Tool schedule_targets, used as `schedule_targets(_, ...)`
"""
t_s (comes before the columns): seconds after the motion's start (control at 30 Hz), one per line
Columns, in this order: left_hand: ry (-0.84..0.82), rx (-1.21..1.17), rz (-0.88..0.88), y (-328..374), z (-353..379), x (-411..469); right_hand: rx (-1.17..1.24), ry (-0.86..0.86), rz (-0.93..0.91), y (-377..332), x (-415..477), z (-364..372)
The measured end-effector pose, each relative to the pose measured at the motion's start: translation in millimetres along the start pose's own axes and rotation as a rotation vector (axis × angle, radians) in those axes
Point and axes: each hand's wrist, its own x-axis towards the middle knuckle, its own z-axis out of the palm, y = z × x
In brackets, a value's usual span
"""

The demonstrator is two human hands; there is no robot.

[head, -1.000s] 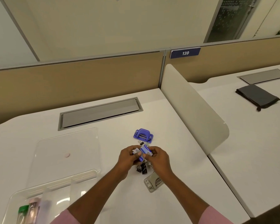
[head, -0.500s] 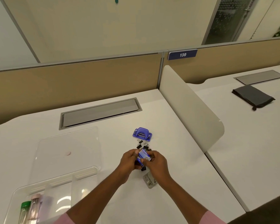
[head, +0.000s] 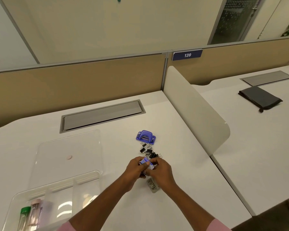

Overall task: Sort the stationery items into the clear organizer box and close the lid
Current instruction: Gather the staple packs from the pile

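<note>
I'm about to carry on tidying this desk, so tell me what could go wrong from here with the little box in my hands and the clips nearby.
Both the left hand and the right hand pinch the small blue box; if it opens, its contents could spill onto the desk.

The binder clips lie loose just beyond the hands, so a sweep could scatter them.

The organizer box sits at the near left edge, easy to knock with a forearm.

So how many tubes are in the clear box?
2 that I can see: a green-capped tube and a pink-capped tube right beside it, both in the clear box at its near left end. More may be hidden past the picture's edge.
</note>
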Motion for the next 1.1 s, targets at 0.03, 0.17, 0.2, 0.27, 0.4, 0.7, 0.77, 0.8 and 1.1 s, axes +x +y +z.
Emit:
schedule_targets(0.03, 0.009, -0.001, -0.002, 1, 0, 1, 0.005, -0.014, -0.003, 0, 2, -3)
schedule_targets(0.17, 0.054, 0.025, -0.018, 3, -4, 9, 0.065, 0.09, 0.05, 7, 16, -19)
schedule_targets(0.2, 0.062, 0.038, -0.026, 2, -6, 11, 0.066, 0.15, 0.069, 11, 21, -23)
schedule_targets(0.27, 0.067, 0.052, -0.043, 0, -10, 14, 0.009, 0.242, 0.125, 18, 31, -31)
schedule_targets(0.4, 0.062, 0.07, -0.072, -3, -15, 18, -0.231, 0.227, 0.265, 28, 42, -35)
schedule_targets(0.7, 0.069, 0.109, -0.118, -8, -24, 22, -0.457, 0.129, 0.362, 20, 47, -19)
schedule_targets(0.77, 0.083, 0.111, -0.121, -9, -26, 23, -0.515, 0.116, 0.354, 18, 50, -15)
schedule_targets(0.8, 0.09, 0.111, -0.123, -9, -27, 23, -0.534, 0.109, 0.351, 16, 51, -14)
schedule_targets(1.1, 0.11, 0.088, -0.129, -8, -30, 30, -0.512, 0.057, 0.348, 18, 54, -10)
